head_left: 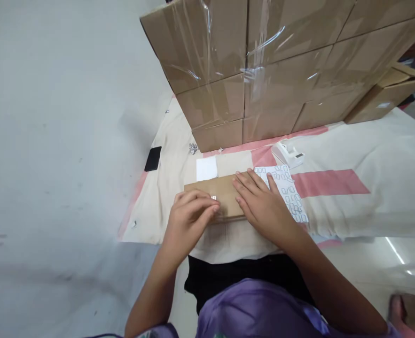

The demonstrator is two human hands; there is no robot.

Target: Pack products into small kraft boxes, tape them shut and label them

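A flat brown cardboard box (226,184) lies near the table's front edge, partly covered by both hands. My left hand (189,216) is over its left part, thumb and forefinger pinched together on a small white piece (213,197), perhaps a sticker or a bit of tape. My right hand (262,206) rests flat on the right part of the box, fingers stretched out. Just beyond the right hand, partly under it, is a white sheet (281,180) with many small outlined shapes. A white square of paper (206,168) lies behind the box.
Stacked cardboard boxes (277,80) wrapped in clear film stand at the back. A white tape dispenser (287,154), a black phone-like object (152,158) and crumpled silvery scraps (193,148) lie on the cloth-covered table (387,150). Another person's foot (401,310) shows at lower right.
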